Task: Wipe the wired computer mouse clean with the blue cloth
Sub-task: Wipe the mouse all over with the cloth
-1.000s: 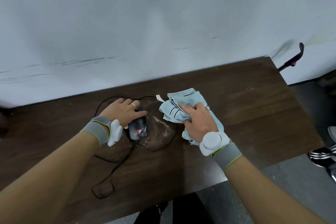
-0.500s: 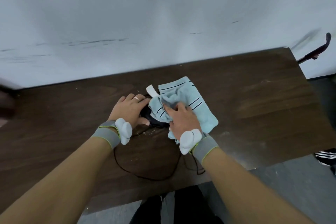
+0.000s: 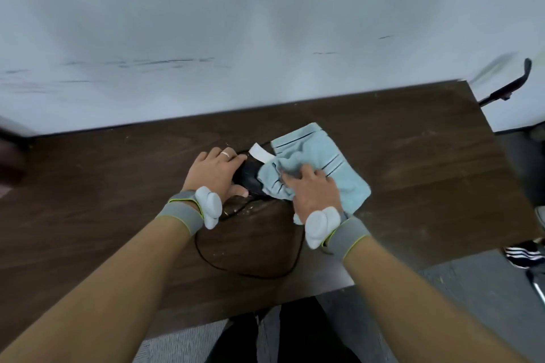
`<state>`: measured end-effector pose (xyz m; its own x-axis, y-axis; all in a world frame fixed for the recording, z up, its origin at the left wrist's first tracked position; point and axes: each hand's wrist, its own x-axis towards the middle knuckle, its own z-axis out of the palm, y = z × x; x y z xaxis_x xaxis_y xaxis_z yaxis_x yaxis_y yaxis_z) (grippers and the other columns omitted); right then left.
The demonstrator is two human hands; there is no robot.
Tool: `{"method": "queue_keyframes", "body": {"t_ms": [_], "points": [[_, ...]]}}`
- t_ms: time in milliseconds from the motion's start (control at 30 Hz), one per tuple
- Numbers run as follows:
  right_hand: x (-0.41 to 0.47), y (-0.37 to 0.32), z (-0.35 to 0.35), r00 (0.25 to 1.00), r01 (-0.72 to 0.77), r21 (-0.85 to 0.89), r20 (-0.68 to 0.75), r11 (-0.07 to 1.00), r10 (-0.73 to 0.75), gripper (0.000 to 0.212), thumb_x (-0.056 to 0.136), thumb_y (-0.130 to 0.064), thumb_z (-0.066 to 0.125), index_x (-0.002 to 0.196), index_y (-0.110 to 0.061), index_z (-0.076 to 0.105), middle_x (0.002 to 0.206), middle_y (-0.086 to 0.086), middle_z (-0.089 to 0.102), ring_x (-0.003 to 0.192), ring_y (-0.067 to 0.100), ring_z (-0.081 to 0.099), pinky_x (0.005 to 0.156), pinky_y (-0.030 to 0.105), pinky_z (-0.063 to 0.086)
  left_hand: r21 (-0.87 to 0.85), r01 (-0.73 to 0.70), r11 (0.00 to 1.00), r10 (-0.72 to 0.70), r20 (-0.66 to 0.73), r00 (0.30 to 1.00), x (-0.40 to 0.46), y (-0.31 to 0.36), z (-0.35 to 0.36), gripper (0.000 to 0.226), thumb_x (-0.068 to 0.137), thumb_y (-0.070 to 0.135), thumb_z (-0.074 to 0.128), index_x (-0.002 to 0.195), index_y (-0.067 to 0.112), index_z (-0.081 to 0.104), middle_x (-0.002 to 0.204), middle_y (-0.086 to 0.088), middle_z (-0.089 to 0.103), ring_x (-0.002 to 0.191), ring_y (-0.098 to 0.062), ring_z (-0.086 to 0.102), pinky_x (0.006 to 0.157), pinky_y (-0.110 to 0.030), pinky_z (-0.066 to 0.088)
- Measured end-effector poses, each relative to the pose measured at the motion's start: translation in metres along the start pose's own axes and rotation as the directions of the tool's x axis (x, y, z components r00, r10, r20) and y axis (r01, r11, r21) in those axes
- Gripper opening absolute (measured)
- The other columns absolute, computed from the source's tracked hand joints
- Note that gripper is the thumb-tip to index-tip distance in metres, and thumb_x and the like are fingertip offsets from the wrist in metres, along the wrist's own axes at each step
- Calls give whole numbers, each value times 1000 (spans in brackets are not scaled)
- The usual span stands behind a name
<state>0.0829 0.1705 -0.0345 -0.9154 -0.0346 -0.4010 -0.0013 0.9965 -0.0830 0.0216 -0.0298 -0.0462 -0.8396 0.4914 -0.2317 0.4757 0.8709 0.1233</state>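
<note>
A black wired mouse (image 3: 249, 178) rests on the dark wooden table (image 3: 413, 174), mostly covered by my hands. My left hand (image 3: 216, 175) wraps around its left side and holds it. My right hand (image 3: 312, 191) presses the light blue cloth (image 3: 317, 156) against the mouse's right side, fingers bunched into the fabric. The cloth has dark stripes and a white tag (image 3: 259, 154). The mouse's black cable (image 3: 250, 272) loops on the table toward the near edge.
White crumbs or dust (image 3: 250, 209) speckle the table just below the mouse. A white wall rises behind the table. A dark chair part (image 3: 507, 87) sticks up at the far right. Another person's striped shoe (image 3: 525, 256) lies on the grey floor to the right.
One second ago the cloth lay apart, right of the mouse; my right hand has since slid it left onto the mouse. My left hand keeps its hold.
</note>
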Motion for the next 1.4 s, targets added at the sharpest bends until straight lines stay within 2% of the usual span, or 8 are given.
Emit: {"method": "queue_keyframes", "body": {"t_ms": [100,300,533,700,833,933,1233,1400], "points": [[6,15,-14,992,-103,39,-67,994,106,52,88,-18,47,135,-40,39,127,12,43,114,36,44,93,44,38,3,-1,1000,1,2,1000,0,0,0,77,72,57,64,136,22,38,130,-4,50,116,-29,42,93,-40,34],[-14,-23,7,981,172,92,-110,981,-162,65,89,-14,45,141,-44,21,119,10,44,106,32,45,93,43,40,19,15,1000,-15,-16,1000,0,2,0,58,73,43,64,125,19,49,123,-7,54,108,-31,46,85,-42,36],[3,13,-9,988,-93,65,-114,994,100,52,89,-20,46,135,-43,37,122,10,45,111,34,45,92,42,38,-8,25,1000,-25,31,999,3,2,-2,77,69,55,67,134,23,39,130,-3,49,117,-28,41,93,-40,33],[-13,-24,5,983,155,89,-115,984,-144,66,88,-16,48,142,-43,22,116,10,44,105,33,46,91,43,40,-13,31,999,-31,-8,999,2,4,-2,62,73,49,63,127,22,46,125,-5,52,111,-29,44,88,-40,34],[0,8,2,999,-33,-17,-4,999,33,61,89,-21,48,139,-47,24,128,9,42,116,35,43,97,42,36,-41,45,998,-43,38,998,2,3,-1,77,70,55,66,134,23,39,129,-4,48,116,-29,41,94,-40,33],[5,14,-11,993,-88,15,-82,996,89,53,90,-22,46,137,-43,34,126,10,45,113,33,45,94,41,38,-30,26,999,-25,52,998,-2,1,2,77,74,51,65,138,24,32,134,-3,46,118,-28,39,95,-39,33],[-27,-12,-8,948,268,178,-226,947,-226,62,86,-15,49,140,-41,32,109,7,46,99,26,44,89,39,41,-182,108,977,-86,128,988,-4,-3,-8,67,64,57,68,119,20,54,121,-8,54,114,-30,41,92,-41,33],[-7,9,-11,979,9,213,-201,977,34,57,87,-18,47,138,-42,36,111,9,47,102,31,46,88,41,40,-374,277,885,-179,274,945,-1,1,-17,90,52,79,46,121,23,56,102,-4,55,105,-27,46,88,-40,41]]}}
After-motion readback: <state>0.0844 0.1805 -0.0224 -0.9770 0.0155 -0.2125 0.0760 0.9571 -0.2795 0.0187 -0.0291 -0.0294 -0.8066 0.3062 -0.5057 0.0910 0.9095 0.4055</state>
